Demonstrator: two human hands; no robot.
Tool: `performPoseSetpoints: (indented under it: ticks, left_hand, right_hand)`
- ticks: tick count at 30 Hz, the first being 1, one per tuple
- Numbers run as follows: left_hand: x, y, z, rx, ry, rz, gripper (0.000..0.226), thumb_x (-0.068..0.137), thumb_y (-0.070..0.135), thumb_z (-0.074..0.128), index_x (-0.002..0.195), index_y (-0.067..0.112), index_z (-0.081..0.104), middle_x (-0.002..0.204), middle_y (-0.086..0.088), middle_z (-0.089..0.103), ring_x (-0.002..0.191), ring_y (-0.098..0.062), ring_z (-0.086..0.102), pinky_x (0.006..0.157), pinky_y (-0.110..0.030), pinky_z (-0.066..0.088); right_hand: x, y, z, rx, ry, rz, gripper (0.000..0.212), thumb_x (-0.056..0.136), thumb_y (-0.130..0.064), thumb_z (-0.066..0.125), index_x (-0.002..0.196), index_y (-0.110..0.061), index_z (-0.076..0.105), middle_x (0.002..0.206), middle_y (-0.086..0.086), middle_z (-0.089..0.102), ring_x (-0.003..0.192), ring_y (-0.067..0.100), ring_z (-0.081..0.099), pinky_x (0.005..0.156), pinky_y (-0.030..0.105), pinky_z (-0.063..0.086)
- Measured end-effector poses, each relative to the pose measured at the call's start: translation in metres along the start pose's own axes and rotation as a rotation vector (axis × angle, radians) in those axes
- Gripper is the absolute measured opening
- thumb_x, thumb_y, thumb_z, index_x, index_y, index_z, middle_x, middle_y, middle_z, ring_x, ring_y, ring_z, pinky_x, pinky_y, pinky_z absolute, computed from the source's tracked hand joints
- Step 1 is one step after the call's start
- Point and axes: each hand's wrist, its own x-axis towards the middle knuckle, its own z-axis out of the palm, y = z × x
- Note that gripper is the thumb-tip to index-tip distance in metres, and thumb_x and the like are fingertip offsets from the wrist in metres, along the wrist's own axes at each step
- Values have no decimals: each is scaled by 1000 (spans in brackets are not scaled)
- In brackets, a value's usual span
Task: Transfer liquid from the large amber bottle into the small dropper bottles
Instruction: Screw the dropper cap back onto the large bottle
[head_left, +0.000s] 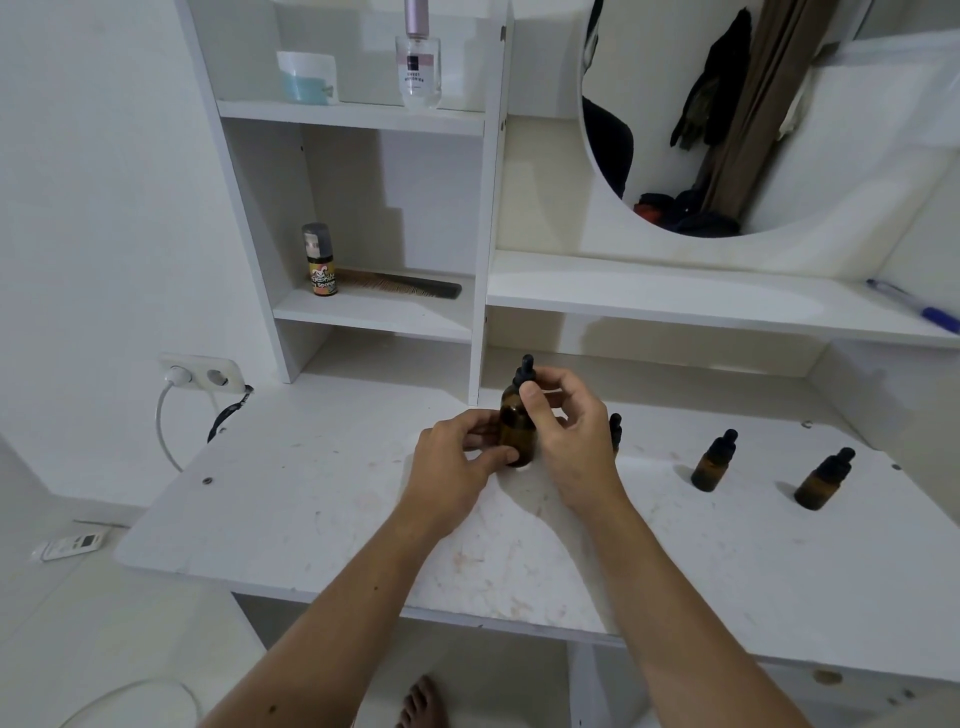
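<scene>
The large amber bottle (516, 426) stands upright on the white tabletop (322, 499), topped by a black dropper cap (525, 370). My left hand (457, 467) grips the bottle's lower body. My right hand (566, 431) curls its thumb and fingers round the neck and cap. Two small amber dropper bottles stand capped to the right, one (712, 462) nearer the middle and one (823, 480) further right. A third small bottle (615, 431) peeks out behind my right hand, mostly hidden.
A shelf unit (363, 312) rises behind, holding a small spray can (319, 260), a comb (410, 285), a perfume bottle (418, 62) and a jar (307, 78). A round mirror (727, 114) hangs at the right, a pen (914, 306) on its ledge. A wall socket (200, 373) sits at the left.
</scene>
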Motion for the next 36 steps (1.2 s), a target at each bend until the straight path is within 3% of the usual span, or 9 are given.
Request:
performPoseSetpoints:
  ticks: [6, 14, 19, 21, 27, 32, 36]
  left_hand:
    - [0, 0, 1, -2, 3, -17, 42, 87, 20, 84, 127, 22, 72, 111, 11, 78, 105, -6, 72, 103, -35, 57]
    - [0, 0, 1, 12, 6, -29, 42, 87, 20, 83, 127, 22, 72, 111, 11, 78, 107, -8, 71, 104, -38, 57]
    - [0, 1, 2, 12, 8, -32, 43, 87, 19, 83, 128, 21, 71, 112, 9, 78, 108, -9, 71, 105, -40, 56]
    - [-1, 1, 2, 6, 13, -29, 42, 87, 19, 83, 127, 20, 71, 111, 10, 78, 107, -8, 71, 105, -39, 57]
    - [-2, 2, 1, -1, 16, -15, 42, 86, 20, 84, 127, 19, 71, 110, 11, 78, 106, -7, 72, 103, -35, 58]
    - [-4, 3, 2, -15, 12, -1, 42, 88, 20, 83, 127, 20, 70, 111, 11, 77, 107, -6, 71, 102, -31, 57]
    - [-8, 6, 1, -36, 18, -21, 48, 88, 19, 83, 132, 19, 65, 115, 12, 73, 108, -2, 68, 90, -10, 54]
  right_hand:
    - [0, 0, 2, -7, 13, 2, 12, 103, -28, 68, 114, -25, 72, 107, -9, 76, 102, 7, 72, 84, 23, 59]
    - [-3, -1, 3, -46, 50, -26, 12, 101, -26, 71, 112, -24, 70, 106, -14, 76, 100, -1, 72, 82, 18, 59]
    - [-2, 1, 5, -54, 64, -19, 11, 100, -28, 72, 111, -27, 70, 104, -14, 76, 103, 5, 71, 88, 30, 62]
    - [-2, 2, 5, -37, 66, -13, 11, 100, -28, 72, 111, -28, 70, 103, -14, 76, 105, 8, 72, 92, 36, 62]
    - [-5, 1, 6, -35, 85, -24, 18, 101, -24, 72, 118, -24, 72, 103, -19, 77, 103, 2, 72, 92, 24, 59]
    - [-9, -3, 6, -27, 66, 13, 36, 99, -23, 75, 134, -26, 67, 126, -13, 74, 121, 2, 69, 111, 32, 54]
    - [-21, -10, 5, -79, 11, 51, 54, 99, -28, 75, 149, -29, 53, 145, -19, 61, 141, -1, 53, 124, 33, 41]
